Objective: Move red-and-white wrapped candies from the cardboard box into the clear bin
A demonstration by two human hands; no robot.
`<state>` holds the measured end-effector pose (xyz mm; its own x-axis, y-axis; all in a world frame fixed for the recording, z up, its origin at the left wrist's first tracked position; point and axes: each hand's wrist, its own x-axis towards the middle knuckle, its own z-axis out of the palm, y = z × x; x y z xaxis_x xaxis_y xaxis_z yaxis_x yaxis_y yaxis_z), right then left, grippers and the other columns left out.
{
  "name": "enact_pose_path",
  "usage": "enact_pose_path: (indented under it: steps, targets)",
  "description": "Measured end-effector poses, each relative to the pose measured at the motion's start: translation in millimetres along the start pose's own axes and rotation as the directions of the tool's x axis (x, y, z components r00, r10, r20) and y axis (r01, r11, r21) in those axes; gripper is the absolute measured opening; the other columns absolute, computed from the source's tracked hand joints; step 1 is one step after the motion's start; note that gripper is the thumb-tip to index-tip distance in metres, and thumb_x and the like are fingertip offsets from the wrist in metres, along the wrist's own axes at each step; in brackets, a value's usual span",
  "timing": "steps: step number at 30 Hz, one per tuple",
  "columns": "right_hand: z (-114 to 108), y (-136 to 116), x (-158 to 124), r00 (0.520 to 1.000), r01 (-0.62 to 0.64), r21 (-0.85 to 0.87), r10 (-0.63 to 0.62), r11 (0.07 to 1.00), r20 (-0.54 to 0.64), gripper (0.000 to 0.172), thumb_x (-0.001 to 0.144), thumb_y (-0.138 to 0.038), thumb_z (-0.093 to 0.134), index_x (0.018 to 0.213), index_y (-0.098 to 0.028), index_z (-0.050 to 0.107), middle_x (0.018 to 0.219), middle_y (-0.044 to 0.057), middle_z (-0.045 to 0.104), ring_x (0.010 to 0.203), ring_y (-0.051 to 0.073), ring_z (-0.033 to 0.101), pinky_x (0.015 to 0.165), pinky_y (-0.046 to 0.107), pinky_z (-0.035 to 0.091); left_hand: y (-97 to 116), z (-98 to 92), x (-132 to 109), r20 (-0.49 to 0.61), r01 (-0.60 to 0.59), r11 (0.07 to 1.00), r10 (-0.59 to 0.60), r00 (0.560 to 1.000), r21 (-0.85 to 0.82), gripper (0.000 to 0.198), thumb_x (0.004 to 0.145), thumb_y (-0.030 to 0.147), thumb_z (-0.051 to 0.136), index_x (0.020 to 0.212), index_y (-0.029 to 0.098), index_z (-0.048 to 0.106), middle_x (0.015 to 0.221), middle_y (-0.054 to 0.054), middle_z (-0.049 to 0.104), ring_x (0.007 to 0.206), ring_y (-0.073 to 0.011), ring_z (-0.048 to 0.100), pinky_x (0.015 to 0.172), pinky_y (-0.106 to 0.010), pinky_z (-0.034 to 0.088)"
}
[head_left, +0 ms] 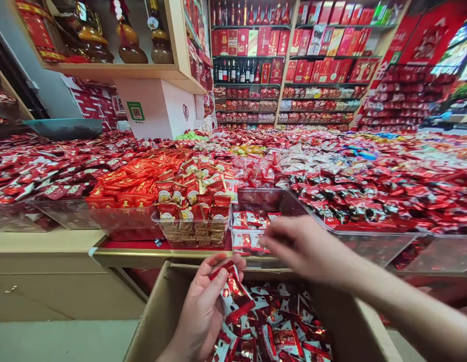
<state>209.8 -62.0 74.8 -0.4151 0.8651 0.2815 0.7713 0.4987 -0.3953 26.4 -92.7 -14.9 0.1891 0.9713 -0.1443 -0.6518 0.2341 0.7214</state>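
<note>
My left hand [208, 296] is closed around a red and white wrapped candy [235, 294]; whether more than one is in the grip I cannot tell. Below it, a cardboard box [354, 322] holds many loose candies [284, 337] in the same kind of wrapper. My right hand [293, 244], smeared by motion, hangs in front of a clear plastic bin [263, 195]. Its fingers are curled, but what they hold, if anything, does not show. Inside that bin, rows of red and white candies [252, 219] lie low near the front wall.
Left of the bin, another clear bin [193, 229] is heaped with durian candies [191, 193]. Orange-red packets [131, 183] fill the one beyond. More bins of red candies [369, 196] line the right side. Shelves [252, 58] of bottles and gift boxes stand behind.
</note>
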Motion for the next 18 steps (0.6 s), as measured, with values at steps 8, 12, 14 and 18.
enact_pose_path:
  steps: [8,12,14,18]
  targets:
    - [76.8,10.2,-29.7,0.968,-0.248,0.766,0.116,0.593,0.223,0.027,0.076,-0.041,0.054,0.071,-0.014,0.052,0.059,-0.004,0.045,0.051,0.006,0.035,0.047,0.018,0.03,-4.8,21.2,7.1,0.06,-0.059,0.997,0.056,0.997,0.049,0.025,0.081,0.018,0.054,0.105,0.022,0.051,0.106,-0.005,0.063,0.104,-0.0193,0.055,0.09,-0.034,0.041]
    - [80.5,19.1,-32.4,0.967,-0.255,0.749,0.172,0.611,0.188,0.027,0.077,-0.04,0.053,0.068,-0.014,0.05,0.059,-0.003,0.048,0.053,0.008,0.039,0.049,0.019,0.033,-16.6,10.5,5.1,0.063,0.018,0.974,-0.033,0.997,0.226,0.03,0.074,0.021,0.064,0.103,0.019,0.056,0.101,-0.006,0.066,0.097,-0.0196,0.058,0.086,-0.03,0.043]
    - [81.4,19.4,-37.0,0.976,-0.216,0.645,0.162,0.733,0.143,0.024,0.078,-0.037,0.052,0.072,-0.014,0.052,0.062,-0.001,0.05,0.056,0.009,0.042,0.051,0.021,0.035,-21.6,2.5,5.3,0.016,0.088,0.963,-0.095,0.995,0.255,0.027,0.07,0.021,0.067,0.096,0.017,0.06,0.094,-0.006,0.068,0.09,-0.0197,0.061,0.081,-0.029,0.045]
    - [85.6,12.1,-44.1,0.977,0.21,0.138,-0.204,0.968,-0.055,0.02,0.078,-0.029,0.055,0.092,-0.014,0.053,0.09,0.007,0.055,0.078,0.016,0.047,0.066,0.027,0.04,-26.1,-7.1,8.9,-0.048,0.196,0.975,-0.192,0.98,0.107,0.022,0.07,0.023,0.067,0.09,0.014,0.064,0.08,-0.005,0.069,0.076,-0.0179,0.063,0.07,-0.027,0.048]
